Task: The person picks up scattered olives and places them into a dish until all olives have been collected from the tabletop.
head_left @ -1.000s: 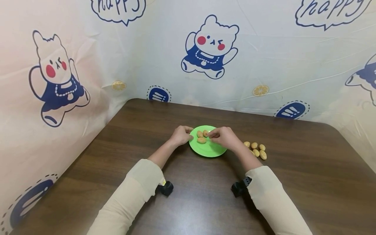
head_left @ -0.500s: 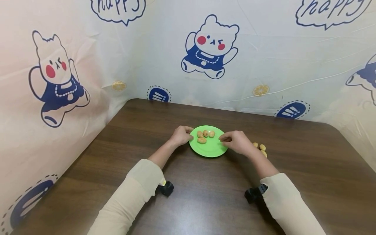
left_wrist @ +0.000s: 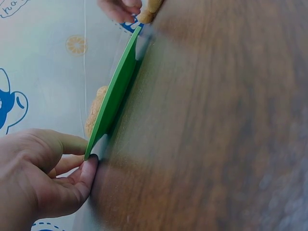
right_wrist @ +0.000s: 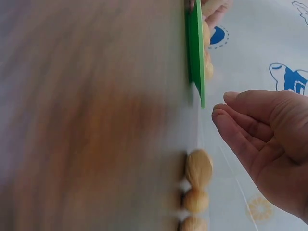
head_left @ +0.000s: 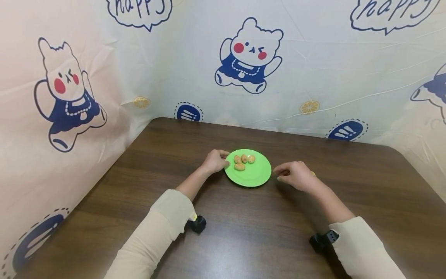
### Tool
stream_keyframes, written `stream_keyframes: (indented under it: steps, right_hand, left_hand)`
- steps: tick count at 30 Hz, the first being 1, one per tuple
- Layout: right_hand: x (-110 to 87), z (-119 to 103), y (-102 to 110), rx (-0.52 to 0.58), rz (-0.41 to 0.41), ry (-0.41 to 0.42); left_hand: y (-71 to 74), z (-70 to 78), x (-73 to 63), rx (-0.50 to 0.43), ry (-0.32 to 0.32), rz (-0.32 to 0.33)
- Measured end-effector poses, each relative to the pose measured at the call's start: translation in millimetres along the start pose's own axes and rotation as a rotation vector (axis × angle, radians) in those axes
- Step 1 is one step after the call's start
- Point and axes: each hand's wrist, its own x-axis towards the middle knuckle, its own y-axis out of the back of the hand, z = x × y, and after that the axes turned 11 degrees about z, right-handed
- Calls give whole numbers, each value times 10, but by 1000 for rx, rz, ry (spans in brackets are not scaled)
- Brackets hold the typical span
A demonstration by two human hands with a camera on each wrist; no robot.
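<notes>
My left hand (head_left: 215, 161) pinches the left rim of a round green plate (head_left: 256, 176); the left wrist view shows the thumb under the rim and fingers over it. Several small tan, oval, nut-like pieces (head_left: 239, 167) sit grouped on the plate's left and upper part. My right hand (head_left: 296, 175) hovers over the table just right of the plate, holding nothing. Its fingers are loosely bent, with thumb and fingertips apart. More tan oval pieces (right_wrist: 198, 168) lie in a row on the table below that hand in the right wrist view; the head view hides nearly all of them behind it.
The dark wooden table (head_left: 240, 221) runs back to a pale curtain (head_left: 195, 58) printed with cartoon bears, which also lines the left side. A black wrist camera (head_left: 199, 224) is strapped on the left forearm, another (head_left: 318, 242) on the right.
My right hand has let go of one tan oval piece beside the others on the plate, then moved right, off the plate toward the loose pieces. My left hand has stayed at the rim.
</notes>
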Motion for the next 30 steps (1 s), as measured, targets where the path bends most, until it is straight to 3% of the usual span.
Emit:
stream_keyframes:
  steps: [9,20,30]
  right_hand:
    - [-192,144,169,-61,27,23]
    - [-392,324,383,-121,55,-62]
    - [-481,497,483,-159,72,-88]
  left_hand:
    - [18,9,-24,-30,6,-13]
    - [10,3,-20,-35,14,-17]
    - [10,-7,-11,-32,23,-17]
